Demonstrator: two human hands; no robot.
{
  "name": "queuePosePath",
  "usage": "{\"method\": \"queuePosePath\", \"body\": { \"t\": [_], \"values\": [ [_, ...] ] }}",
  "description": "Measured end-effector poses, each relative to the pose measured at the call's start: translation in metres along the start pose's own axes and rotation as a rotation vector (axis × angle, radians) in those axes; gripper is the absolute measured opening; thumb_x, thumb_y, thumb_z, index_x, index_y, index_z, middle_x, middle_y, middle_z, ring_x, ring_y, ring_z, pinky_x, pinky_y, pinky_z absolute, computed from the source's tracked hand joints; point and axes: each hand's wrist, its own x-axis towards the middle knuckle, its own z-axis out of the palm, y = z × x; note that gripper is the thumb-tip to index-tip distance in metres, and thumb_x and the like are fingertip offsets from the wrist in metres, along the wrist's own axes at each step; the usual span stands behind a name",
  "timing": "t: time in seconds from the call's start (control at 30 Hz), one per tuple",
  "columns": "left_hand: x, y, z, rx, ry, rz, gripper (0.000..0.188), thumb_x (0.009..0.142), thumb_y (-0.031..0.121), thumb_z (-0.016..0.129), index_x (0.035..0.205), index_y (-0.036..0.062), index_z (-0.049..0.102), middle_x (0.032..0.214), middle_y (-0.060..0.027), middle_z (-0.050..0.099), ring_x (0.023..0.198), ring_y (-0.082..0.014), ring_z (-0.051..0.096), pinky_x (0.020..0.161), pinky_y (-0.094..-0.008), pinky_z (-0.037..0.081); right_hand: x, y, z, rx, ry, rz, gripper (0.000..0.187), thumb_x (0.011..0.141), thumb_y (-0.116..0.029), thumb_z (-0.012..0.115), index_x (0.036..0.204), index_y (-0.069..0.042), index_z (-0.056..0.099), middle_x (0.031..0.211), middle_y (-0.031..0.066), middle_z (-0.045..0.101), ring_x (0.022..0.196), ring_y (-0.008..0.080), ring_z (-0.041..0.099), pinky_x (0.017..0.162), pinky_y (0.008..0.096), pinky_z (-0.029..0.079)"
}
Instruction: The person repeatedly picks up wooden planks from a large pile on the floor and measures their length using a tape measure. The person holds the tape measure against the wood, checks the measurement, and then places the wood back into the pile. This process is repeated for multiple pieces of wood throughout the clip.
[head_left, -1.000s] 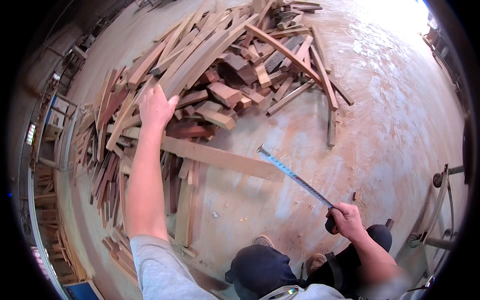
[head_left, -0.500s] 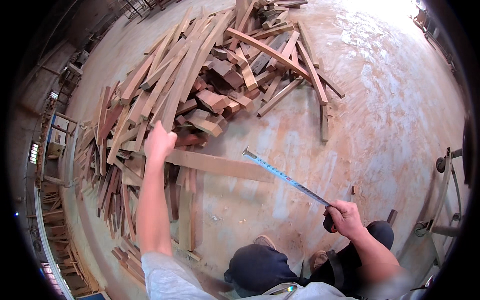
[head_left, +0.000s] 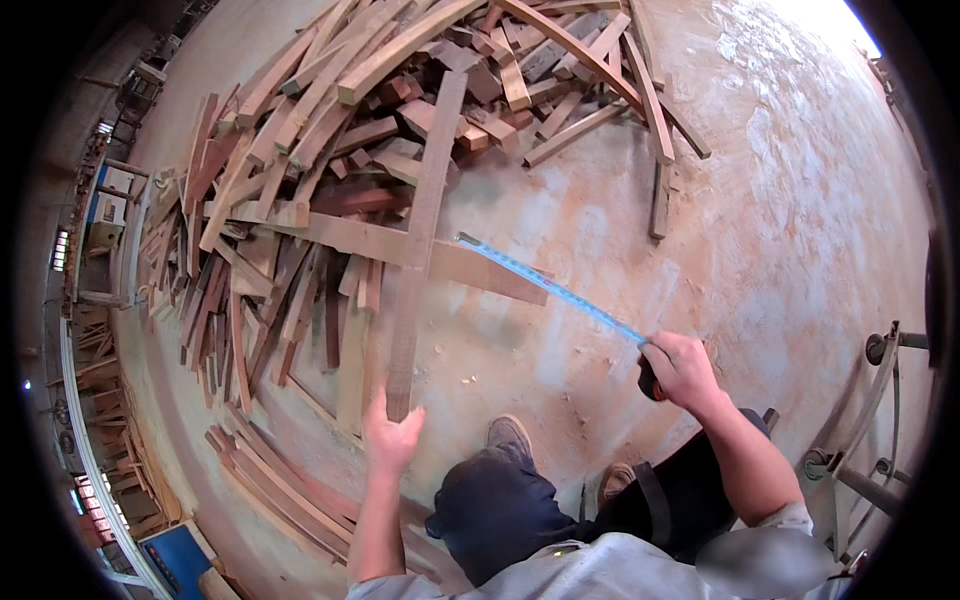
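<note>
My left hand [head_left: 391, 437] grips the near end of a long wooden plank [head_left: 428, 190], which points away from me and passes over another plank [head_left: 503, 277] lying crosswise. In my right hand [head_left: 683, 372] is a tape measure with a dark case; its blade [head_left: 560, 292] is drawn out toward the left. The blade's hooked tip reaches over the crosswise plank, to the right of the held one and apart from it. Beyond both hands spreads a large heap of wood offcuts [head_left: 330, 130].
Several strips of wood [head_left: 285, 480] lie together at the lower left. A metal frame with wheels [head_left: 862, 440] stands at the right. My shoe [head_left: 510, 440] rests on the dusty floor below the planks. A blue panel [head_left: 180, 560] is at the lower left edge.
My left hand has come back from the heap toward me, bringing the plank off the pile. My right hand and the tape have moved up a little in view.
</note>
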Motion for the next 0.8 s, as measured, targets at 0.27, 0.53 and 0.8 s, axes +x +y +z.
{"method": "queuePosePath", "body": {
  "t": [0.27,0.53,0.8],
  "values": [
    [-0.045,-0.002,0.01,-0.051,-0.056,-0.123,0.07,0.078,0.003,0.068,0.142,-0.0084,0.041,0.122,-0.0164,0.062,0.11,-0.0196,0.06,0.096,-0.0337,0.047,0.033,0.016,0.006,-0.097,-0.043,-0.008,0.016,0.091,-0.016,0.061,0.088,-0.002,0.068,0.074,0.0182,0.065,0.066,0.0359,0.064,0.062,0.0399,0.051],
    [-0.056,-0.003,0.005,-0.083,-0.037,-0.112,0.068,0.077,0.0,0.068,0.14,-0.0056,0.044,0.12,-0.0149,0.063,0.109,-0.0191,0.061,0.095,-0.0338,0.048,0.039,0.027,0.004,-0.17,-0.051,-0.02,0.016,0.091,-0.019,0.062,0.087,-0.005,0.066,0.072,0.0176,0.063,0.066,0.0372,0.061,0.06,0.0428,0.049],
    [-0.06,-0.012,-0.006,-0.015,-0.071,-0.09,0.067,0.076,-0.001,0.069,0.139,-0.0045,0.047,0.115,-0.0154,0.066,0.104,-0.02,0.064,0.093,-0.034,0.05,0.041,0.018,0.005,-0.227,-0.056,-0.062,0.016,0.092,-0.02,0.06,0.09,-0.005,0.067,0.076,0.0164,0.064,0.072,0.0372,0.062,0.063,0.0442,0.049]
  ]
}}
